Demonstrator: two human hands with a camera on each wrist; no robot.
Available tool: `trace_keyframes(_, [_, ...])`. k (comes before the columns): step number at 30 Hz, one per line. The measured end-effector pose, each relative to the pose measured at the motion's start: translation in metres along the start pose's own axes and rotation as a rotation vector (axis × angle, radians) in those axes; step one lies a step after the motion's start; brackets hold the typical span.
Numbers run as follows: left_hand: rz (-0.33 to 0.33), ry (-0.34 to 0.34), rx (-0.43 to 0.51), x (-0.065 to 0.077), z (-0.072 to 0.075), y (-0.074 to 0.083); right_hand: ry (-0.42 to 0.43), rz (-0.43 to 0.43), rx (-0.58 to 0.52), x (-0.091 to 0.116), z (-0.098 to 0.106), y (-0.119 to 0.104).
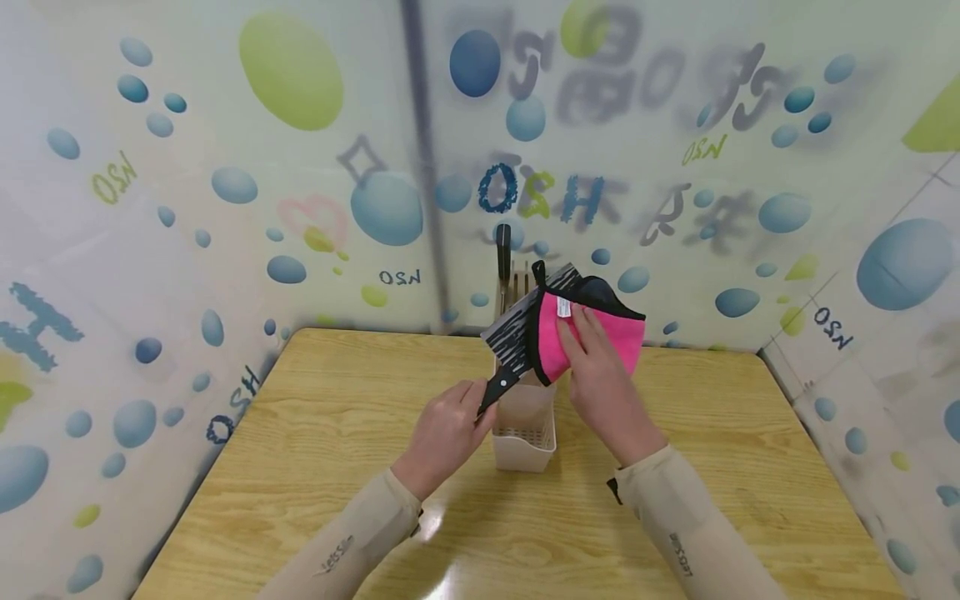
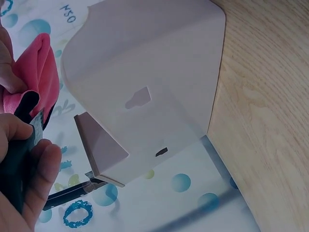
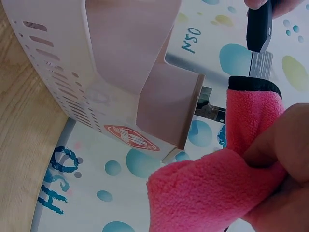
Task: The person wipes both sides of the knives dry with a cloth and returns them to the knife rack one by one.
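Note:
My left hand (image 1: 450, 425) grips the black handle of a cleaver (image 1: 506, 333), whose broad blade slants up to the right and looks streaked with black. A pink cloth (image 1: 622, 333) with black edging and a white tag lies folded over part of that blade. My right hand (image 1: 603, 392) pinches the cloth round the blade; in the right wrist view the fleecy cloth (image 3: 193, 188) bunches between thumb and fingers. Behind the blade stands a pale plastic knife holder (image 1: 522, 454), partly hidden by cleaver and cloth. A black-handled knife (image 1: 503, 250) sticks up from it.
Brown prongs or sticks (image 1: 521, 279) also rise from the holder. It stands on a wood-grain table (image 1: 337, 433), whose back edge meets a wall (image 1: 300, 192) printed with bubbles and letters. Similar walls flank both sides.

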State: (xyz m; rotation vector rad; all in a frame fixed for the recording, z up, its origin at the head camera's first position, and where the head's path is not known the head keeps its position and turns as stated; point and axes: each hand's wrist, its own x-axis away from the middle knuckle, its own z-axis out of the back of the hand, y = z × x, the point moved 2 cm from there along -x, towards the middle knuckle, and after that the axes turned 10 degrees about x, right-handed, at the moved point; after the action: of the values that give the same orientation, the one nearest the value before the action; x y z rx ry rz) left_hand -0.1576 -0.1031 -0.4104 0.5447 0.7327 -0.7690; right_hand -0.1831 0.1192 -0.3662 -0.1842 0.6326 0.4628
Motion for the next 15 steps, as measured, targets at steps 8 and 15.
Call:
trace_keyframes(8, [0.002, -0.012, -0.007, -0.003, 0.001, 0.002, 0.040, 0.040, 0.014, 0.000, 0.001, -0.008])
trace_keyframes(15, [-0.010, -0.020, 0.004, -0.005, 0.000, 0.005, 0.098, 0.076, 0.024, -0.002, 0.003, -0.013])
